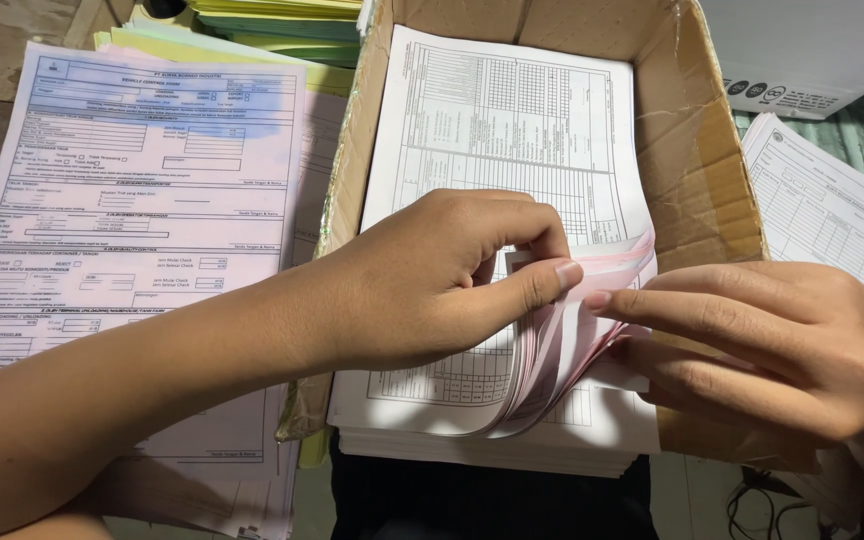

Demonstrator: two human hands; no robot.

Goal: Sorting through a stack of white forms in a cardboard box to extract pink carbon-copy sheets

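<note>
A thick stack of printed white and pink forms (512,130) lies in an open cardboard box (697,170). My left hand (432,275) rests on the stack, its thumb and fingers pinching the lifted lower-right corner of several sheets (562,345). My right hand (762,340) comes in from the right, fingertips pressed against the same curled pink and white sheet edges. The raised corner fans out into several thin layers.
A pile of pink printed forms (132,200) lies left of the box, over green and yellow sheets (272,25). More white forms (832,220) lie on the right, with a white box (802,50) behind. Dark cables (762,500) show at bottom right.
</note>
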